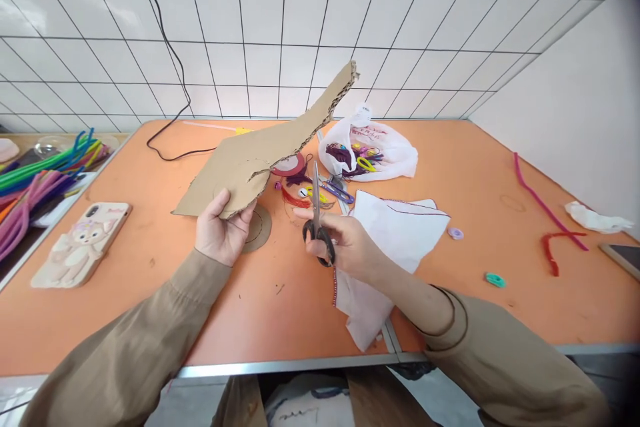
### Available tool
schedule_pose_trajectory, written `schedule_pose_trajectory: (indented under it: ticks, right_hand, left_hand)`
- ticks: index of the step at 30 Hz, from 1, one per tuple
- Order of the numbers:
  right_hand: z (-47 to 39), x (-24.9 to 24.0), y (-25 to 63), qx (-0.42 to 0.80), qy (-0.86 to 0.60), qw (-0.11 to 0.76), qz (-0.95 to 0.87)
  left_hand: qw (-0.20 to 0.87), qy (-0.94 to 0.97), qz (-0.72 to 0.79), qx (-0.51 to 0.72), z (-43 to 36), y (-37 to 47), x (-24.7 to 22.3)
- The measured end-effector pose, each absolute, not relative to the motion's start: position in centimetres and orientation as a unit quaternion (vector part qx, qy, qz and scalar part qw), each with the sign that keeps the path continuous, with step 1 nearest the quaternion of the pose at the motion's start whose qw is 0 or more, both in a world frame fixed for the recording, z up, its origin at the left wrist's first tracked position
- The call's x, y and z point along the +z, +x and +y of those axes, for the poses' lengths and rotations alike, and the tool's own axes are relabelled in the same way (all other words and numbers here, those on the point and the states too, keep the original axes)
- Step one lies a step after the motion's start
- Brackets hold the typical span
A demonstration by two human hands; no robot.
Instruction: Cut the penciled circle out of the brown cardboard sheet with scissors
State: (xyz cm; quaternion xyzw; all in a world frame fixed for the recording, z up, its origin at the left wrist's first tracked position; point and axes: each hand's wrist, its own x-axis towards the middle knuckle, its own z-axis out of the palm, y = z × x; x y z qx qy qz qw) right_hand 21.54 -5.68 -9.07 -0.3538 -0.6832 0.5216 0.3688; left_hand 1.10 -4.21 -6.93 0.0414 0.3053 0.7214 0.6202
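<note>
My left hand [225,230] grips the lower edge of a bent piece of brown cardboard [250,150], thumb on top and fingers beneath. The cardboard has a rough cut edge, a slit and a faint curved line near my thumb. My right hand [345,240] holds black-handled scissors [316,203], fingers through the loops and blades pointing up, apart from the cardboard. Partly hidden under the cardboard, a round cardboard piece [261,230] lies on the orange table [280,333]. White cloth [395,227] with dark red stitching lies beneath and beyond my right hand.
A white plastic bag [395,150] with threads sits behind the scissors, near a tape roll [290,165] and purple cutter [337,191]. A phone [83,243] and coloured pipe cleaners [45,177] are at left. Red pipe cleaners [550,257] and another device [623,257] are at right.
</note>
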Motion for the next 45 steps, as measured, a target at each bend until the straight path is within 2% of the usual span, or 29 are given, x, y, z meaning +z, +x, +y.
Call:
schedule_pose_trajectory:
  ticks: [3,10,13,20,31,37,45]
  right_hand:
    - [-5.6,-9.3,21.4,0.498,-0.417,0.337,-0.682]
    - [-5.1,-9.2,22.2,0.246,-0.393,0.339,-0.819]
    - [-5.1,-9.1,22.3,0.203,-0.407,0.331,-0.827]
    - [-5.3,-8.6,22.3,0.249,-0.449,0.287,-0.809]
    - [-5.1,-8.6,21.9,0.225,-0.489,0.27,-0.799]
    - [-5.0,-8.0,22.0,0.35,-0.433,0.368,-0.745]
    - [-4.8,-9.1,21.7,0.505,-0.39,0.441,-0.631]
  left_hand:
    - [0.627,0.04,0.31,0.713,-4.5,1.2,-6.7]
    - [0.653,0.046,0.305,0.691,-5.0,1.2,-6.3]
    - [0.651,0.073,0.3,0.694,-5.1,1.3,-6.4]
    - [0.629,0.155,0.341,0.681,-5.4,2.2,-6.7]
    - [0.558,0.271,0.394,0.678,-6.4,3.4,-8.6]
    - [0.5,0.37,0.382,0.684,-6.5,3.6,-9.3]
    - [0.5,0.379,0.385,0.677,-6.6,3.6,-9.8]
